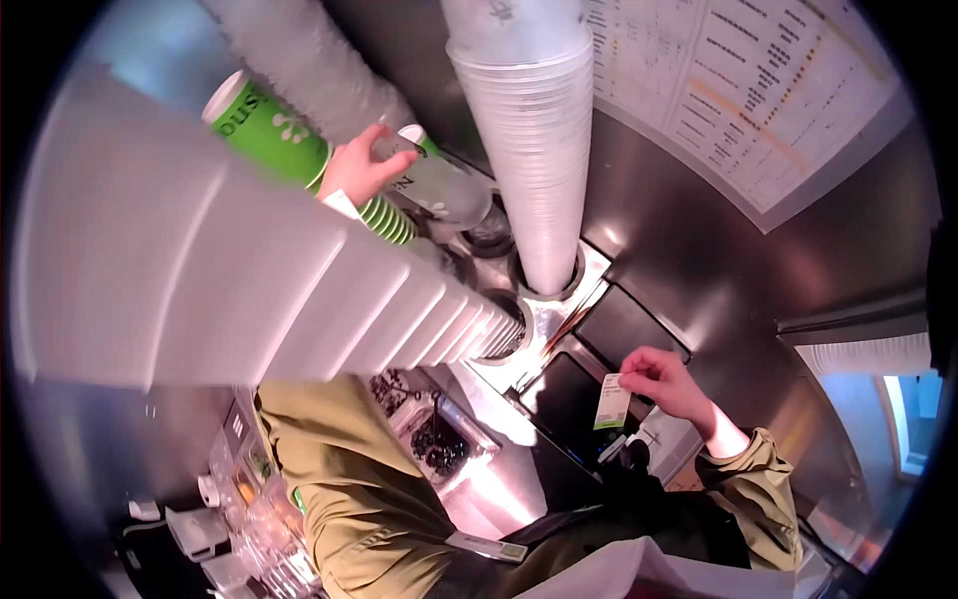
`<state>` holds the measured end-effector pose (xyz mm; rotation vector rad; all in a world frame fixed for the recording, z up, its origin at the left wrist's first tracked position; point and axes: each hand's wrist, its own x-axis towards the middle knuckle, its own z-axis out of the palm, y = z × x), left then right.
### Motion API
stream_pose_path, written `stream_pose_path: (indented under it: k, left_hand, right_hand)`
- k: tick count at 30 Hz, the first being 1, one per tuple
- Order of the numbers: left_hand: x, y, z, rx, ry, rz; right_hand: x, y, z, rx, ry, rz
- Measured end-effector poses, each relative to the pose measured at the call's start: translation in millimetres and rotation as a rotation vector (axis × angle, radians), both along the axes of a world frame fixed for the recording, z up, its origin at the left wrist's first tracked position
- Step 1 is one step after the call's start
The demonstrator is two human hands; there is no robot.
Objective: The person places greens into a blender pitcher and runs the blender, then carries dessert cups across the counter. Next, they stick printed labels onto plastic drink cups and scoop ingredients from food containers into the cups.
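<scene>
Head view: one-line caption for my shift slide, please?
Right hand pinching a small printed label, left hand raised among tall cup stacks.

Wht label (611,403) w/ grn edge, in R fingers (636,379); grn cup stack (267,138), slanted, by L hand (361,168)

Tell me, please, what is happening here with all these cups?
A person is at a cup station. The right hand holds a small white label with a green end, above dark trays. The left hand is open among the cup stacks, beside the green cups and a clear printed cup; I cannot tell if it touches the clear one. A tall pale cup stack stands in a round holder.
</scene>
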<state>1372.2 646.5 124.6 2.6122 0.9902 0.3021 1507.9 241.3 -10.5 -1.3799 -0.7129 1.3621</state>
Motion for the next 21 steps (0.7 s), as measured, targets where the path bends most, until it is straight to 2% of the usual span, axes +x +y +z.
stream_pose_path:
  k: [1, 2, 4, 6, 7, 9, 10, 11, 12, 14, 17, 18, 20, 21]
  left_hand:
    - [-18, -14, 8, -0.044, -0.117, 0.039]
    - [-43, -38, 14, -0.175, -0.266, 0.229]
    - [-107, -74, -8, 0.023, -0.526, 0.225]
    - [-179, -106, -9, 0.072, -0.527, 0.361]
    - [-198, -149, -14, -0.014, -0.556, 0.482]
    - [-221, -224, -38, -0.054, -0.821, 0.607]
    - [-228, -260, -48, -0.213, -0.932, 0.676]
    - [-235, -295, -58, -0.362, -1.052, 0.755]
    - [-231, -328, -64, -0.372, -1.193, 0.746]
    - [-232, -382, -76, -0.401, -1.356, 0.735]
    - [-237, -443, -79, -0.421, -1.538, 0.736]
    - [-241, -459, -85, -0.348, -1.535, 0.716]
    - [-248, -488, -87, -0.329, -1.543, 0.662]
    - [-257, -501, -89, -0.409, -1.608, 0.616]
  right_hand:
    - [-1, 1, 1, -0.007, 0.021, -0.012]
    - [-2, 0, 0, -0.018, 0.039, -0.016]
    - [-8, -1, -2, 0.042, 0.183, -0.056]
    - [-19, 8, 0, 0.103, 0.241, -0.043]
    - [-30, 12, 2, 0.127, 0.232, -0.019]
    - [-62, 23, 23, 0.249, 0.178, 0.075]
    - [-81, 30, 20, 0.327, 0.185, 0.086]
    - [-103, 37, 43, 0.298, 0.270, 0.088]
    - [-125, 47, 54, 0.412, 0.105, 0.121]
    - [-165, 56, 75, 0.605, 0.132, 0.198]
    - [-215, 44, 88, 0.659, 0.215, 0.222]
    - [-228, 35, 90, 0.664, 0.231, 0.230]
    - [-243, 21, 85, 0.679, -0.053, 0.286]
    - [-253, 10, 88, 0.684, -0.190, 0.280]
